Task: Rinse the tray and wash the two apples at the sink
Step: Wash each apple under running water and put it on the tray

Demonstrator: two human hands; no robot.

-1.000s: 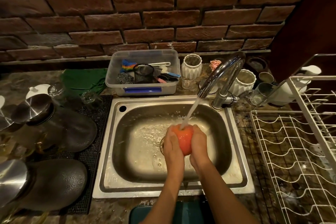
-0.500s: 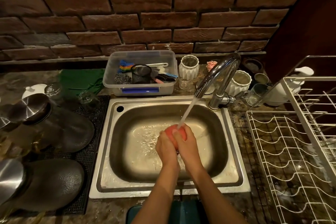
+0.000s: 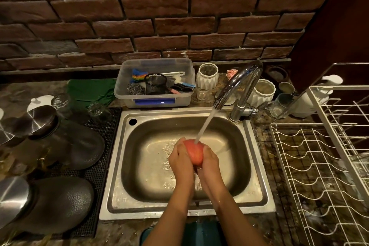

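A red apple is held over the middle of the steel sink, right under the stream of water from the chrome tap. My left hand grips the apple's left side and my right hand grips its right side, fingers curled round it. A dark teal tray edge shows at the counter's front, below my forearms. A second apple is not in view.
A white wire dish rack stands right of the sink. Behind the sink are a clear plastic box of scrubbers, white ribbed jars and a green cloth. Overturned glass jars with metal lids lie on a black mat at left.
My hands have turned and rubbed the apple under the water; more of its red top shows now than half a second ago. It stays in the same spot in the sink.
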